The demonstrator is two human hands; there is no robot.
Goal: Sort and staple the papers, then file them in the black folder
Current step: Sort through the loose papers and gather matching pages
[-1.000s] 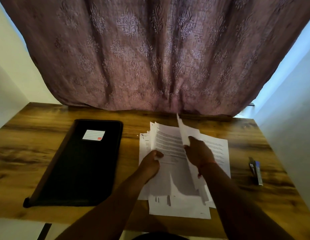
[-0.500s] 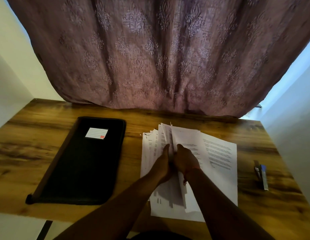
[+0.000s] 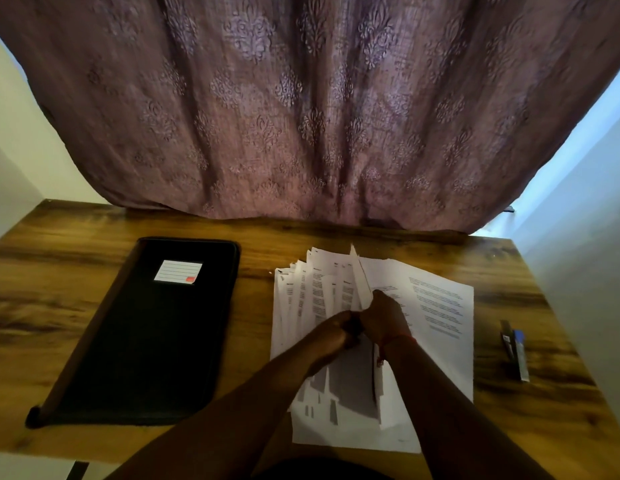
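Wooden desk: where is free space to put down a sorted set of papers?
Bare wood shows between the black folder and the papers, and along the back edge under the curtain. A narrower strip lies between papers and stapler. The middle is crowded: both hands work there.

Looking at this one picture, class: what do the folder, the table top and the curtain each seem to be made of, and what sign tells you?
Black folder: looks like matte leatherette or fabric, dull with a stitched-looking rim; unclear which.
Table: wood or wood-look laminate, with streaky brown grain and a slight sheen.
Curtain: woven cloth, hanging in folds with a raised floral pattern.
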